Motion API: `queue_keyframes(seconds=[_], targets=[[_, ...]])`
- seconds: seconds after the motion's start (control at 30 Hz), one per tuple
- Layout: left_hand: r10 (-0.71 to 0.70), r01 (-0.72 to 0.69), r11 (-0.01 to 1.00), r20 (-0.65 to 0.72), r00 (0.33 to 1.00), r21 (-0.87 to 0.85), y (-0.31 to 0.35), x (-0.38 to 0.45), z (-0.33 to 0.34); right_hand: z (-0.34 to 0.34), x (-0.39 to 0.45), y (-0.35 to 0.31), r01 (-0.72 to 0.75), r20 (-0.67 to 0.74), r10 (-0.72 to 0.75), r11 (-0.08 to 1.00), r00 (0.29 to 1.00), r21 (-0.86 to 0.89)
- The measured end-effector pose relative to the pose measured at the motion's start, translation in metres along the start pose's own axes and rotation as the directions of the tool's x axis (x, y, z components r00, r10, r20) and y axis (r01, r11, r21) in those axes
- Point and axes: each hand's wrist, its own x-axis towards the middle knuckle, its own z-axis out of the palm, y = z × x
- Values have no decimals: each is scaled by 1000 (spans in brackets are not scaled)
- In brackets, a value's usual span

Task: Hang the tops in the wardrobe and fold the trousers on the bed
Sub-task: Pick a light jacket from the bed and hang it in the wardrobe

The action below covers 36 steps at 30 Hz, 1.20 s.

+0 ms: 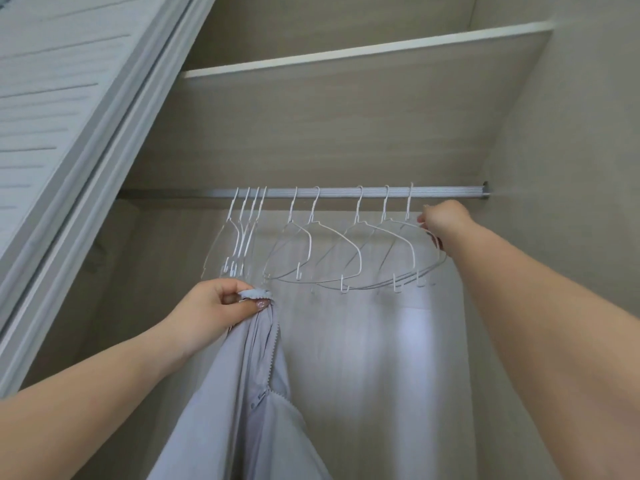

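At the rail's far end: right hand (439,220) pinches the endmost wire hanger (412,251). Below the left-side hangers: left hand (221,303) grips the lilac zip-up top (242,393) by its collar. Advice: unhook one hanger only, keeping the collar high.

Two bare forearms, no sleeves in view

Both arms are uncovered from the bottom corners of the head view up to the wrists, with no cuff, watch, bracelet or ring showing on either. The left hand (214,303) has a longish thumbnail with a pale, glossy finish, perhaps with a faint pattern, too blurred to tell. The right hand (441,221) shows its back and knuckles; its nails are mostly hidden.
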Motion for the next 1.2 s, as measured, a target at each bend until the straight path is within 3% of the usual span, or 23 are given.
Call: queue_keyframes(seconds=[0.17,0.4,0.53,0.67,0.77,0.93,1.2], targets=[[10,-10,1000,13,1000,-11,4,-4,-1,-3,-9,-1,96,-222,-110,993,969,-71],[12,-9,999,74,997,-45,10,-16,15,-22,-88,21,165,-253,-152,986,955,30],[-25,31,999,163,986,-34,1,-46,36,-16,-172,67,116,-182,-96,987,979,107],[-93,112,990,205,974,-82,-19,-83,49,-25,-256,98,-103,-85,143,926,986,362],[-162,194,973,229,960,-124,-37,-114,52,-44,-314,107,-245,32,253,887,967,390],[-260,292,951,252,932,-100,-58,-157,45,-82,-390,104,-178,236,112,943,965,281],[-327,305,942,186,927,140,-81,-196,-3,-117,-425,97,-144,430,23,957,903,250]])
